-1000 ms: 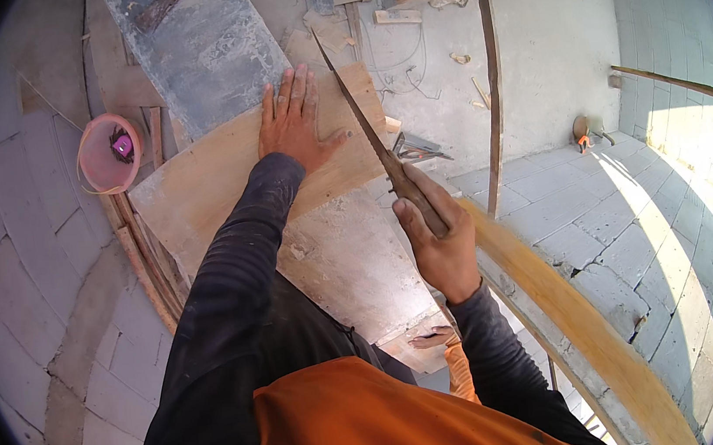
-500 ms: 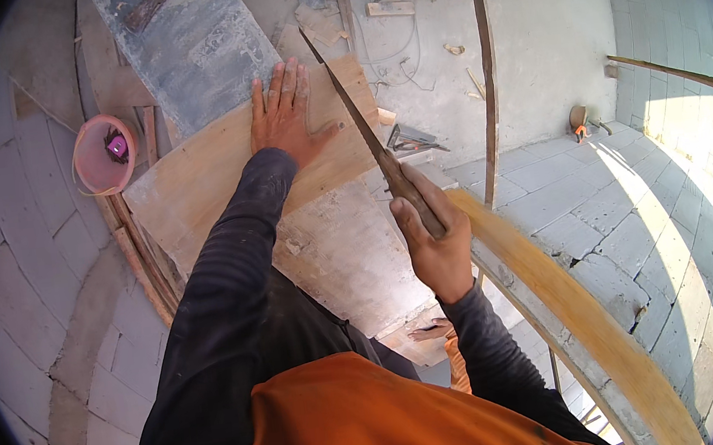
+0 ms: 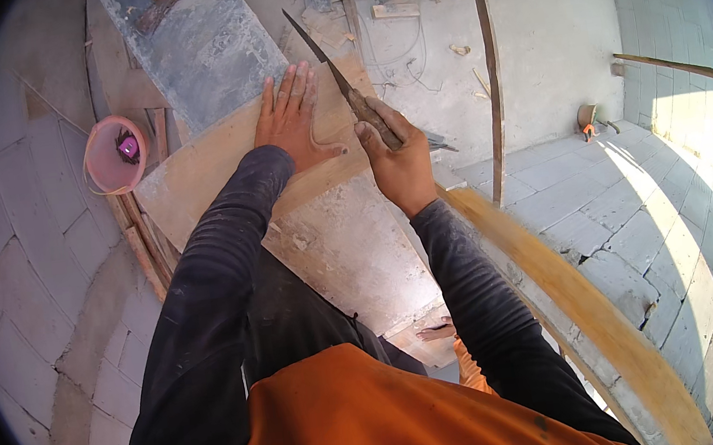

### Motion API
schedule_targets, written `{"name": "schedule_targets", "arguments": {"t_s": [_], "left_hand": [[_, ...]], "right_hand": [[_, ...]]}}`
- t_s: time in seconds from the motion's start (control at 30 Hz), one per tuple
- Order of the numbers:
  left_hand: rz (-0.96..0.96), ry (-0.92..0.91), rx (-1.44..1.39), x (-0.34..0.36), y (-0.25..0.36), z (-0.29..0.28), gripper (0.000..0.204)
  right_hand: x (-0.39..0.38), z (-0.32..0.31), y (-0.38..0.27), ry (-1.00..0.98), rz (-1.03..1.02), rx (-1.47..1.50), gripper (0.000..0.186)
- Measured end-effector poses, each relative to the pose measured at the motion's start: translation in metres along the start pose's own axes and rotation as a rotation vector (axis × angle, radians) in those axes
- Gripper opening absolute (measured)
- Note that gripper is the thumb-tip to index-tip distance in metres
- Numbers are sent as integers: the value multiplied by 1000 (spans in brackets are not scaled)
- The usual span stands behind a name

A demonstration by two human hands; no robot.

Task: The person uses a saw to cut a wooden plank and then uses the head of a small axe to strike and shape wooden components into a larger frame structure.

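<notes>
My left hand (image 3: 298, 131) lies flat with fingers spread on a pale wooden board (image 3: 211, 177), pressing near its right end. My right hand (image 3: 399, 158) is wrapped round the wooden handle of a handsaw (image 3: 324, 57). The narrow, tapering blade points away from me, crossing the board's right end just beyond my left fingers. Whether the teeth are in the wood, I cannot tell. A wider, dusty board (image 3: 355, 245) extends beneath the pale one toward me.
A blue-grey stained panel (image 3: 201, 51) lies beyond the board. A pink bucket (image 3: 110, 163) with a small purple thing inside stands at left. At right are a curved wooden edge (image 3: 557, 287) and an upright timber (image 3: 492, 84). Orange cloth (image 3: 470, 366) shows below.
My right hand has pushed the saw forward and to the left, so its tip reaches farther out. My left hand stays on the board.
</notes>
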State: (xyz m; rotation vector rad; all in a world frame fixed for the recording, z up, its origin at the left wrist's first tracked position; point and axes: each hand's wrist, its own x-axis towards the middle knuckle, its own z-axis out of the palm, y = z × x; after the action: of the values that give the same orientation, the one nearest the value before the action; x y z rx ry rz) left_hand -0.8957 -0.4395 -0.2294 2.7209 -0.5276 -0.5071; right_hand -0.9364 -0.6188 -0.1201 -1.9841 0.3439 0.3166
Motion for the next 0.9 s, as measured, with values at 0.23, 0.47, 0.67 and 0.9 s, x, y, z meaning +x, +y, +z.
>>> {"name": "schedule_targets", "arguments": {"t_s": [0.23, 0.47, 0.67, 0.9], "left_hand": [[-41, -76, 25, -7, -3, -2, 141], [26, -79, 40, -7, 10, 11, 142], [-19, 21, 88, -17, -9, 10, 144], [-26, -53, 83, -7, -5, 0, 141]], "right_hand": [[-167, -86, -64, -57, 134, -256, 45], [-116, -27, -47, -584, 396, -306, 51], [-160, -98, -63, -101, 399, -100, 49], [-155, -105, -40, -42, 67, -118, 42]]}}
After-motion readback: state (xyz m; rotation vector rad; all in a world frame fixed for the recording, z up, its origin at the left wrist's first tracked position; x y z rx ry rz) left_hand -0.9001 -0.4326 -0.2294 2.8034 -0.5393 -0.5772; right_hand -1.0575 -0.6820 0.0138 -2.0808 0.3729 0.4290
